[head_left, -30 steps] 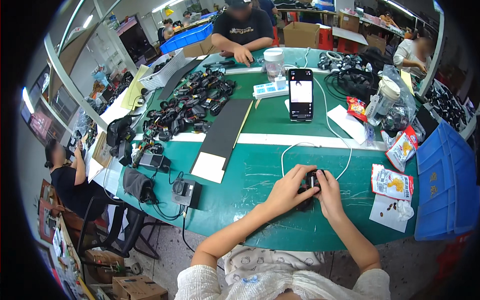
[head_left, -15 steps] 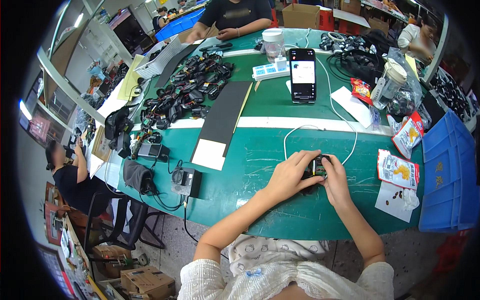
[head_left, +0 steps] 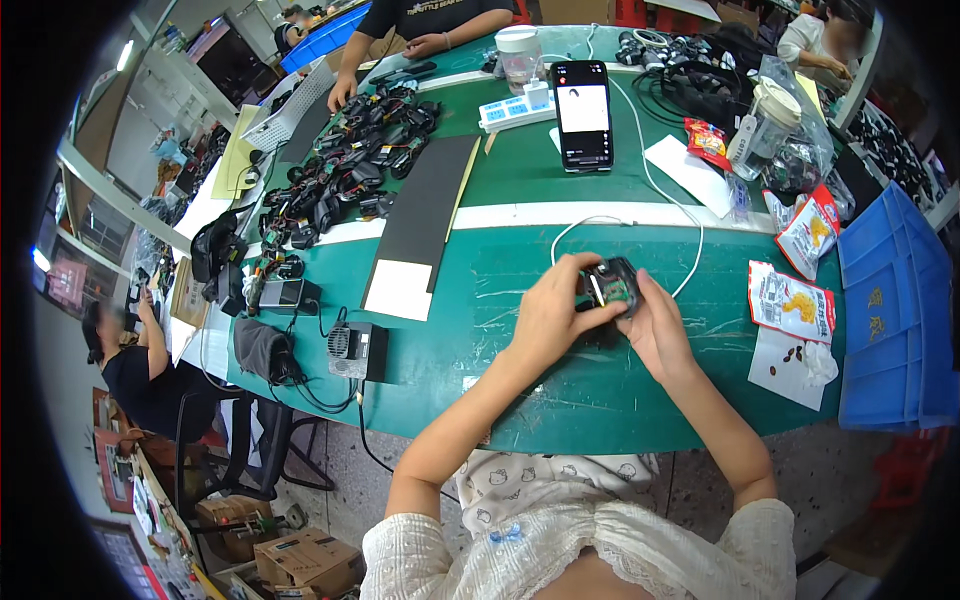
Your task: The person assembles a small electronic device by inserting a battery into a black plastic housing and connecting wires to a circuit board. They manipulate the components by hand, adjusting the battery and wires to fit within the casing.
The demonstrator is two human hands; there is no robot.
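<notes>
A small black electronic unit with a green circuit board showing is held above the green table. My left hand is closed round its left side, the thumb across the near edge. On the other side, my right hand has its fingers against the unit's right edge; some of those fingers are hidden. A white cable lies on the table just beyond the unit. Farther off, a smartphone with a lit screen stands upright.
Several black wired units form a pile at the left, near a black power box. A dark board lies right of the pile. Snack packets and a blue crate are at right. A person's hand reaches the pile's far end.
My hands have tilted the unit, so more of its green board shows, and my right fingers have straightened. The view has shifted slightly. Across the table, the person's hand has moved to the pile.
</notes>
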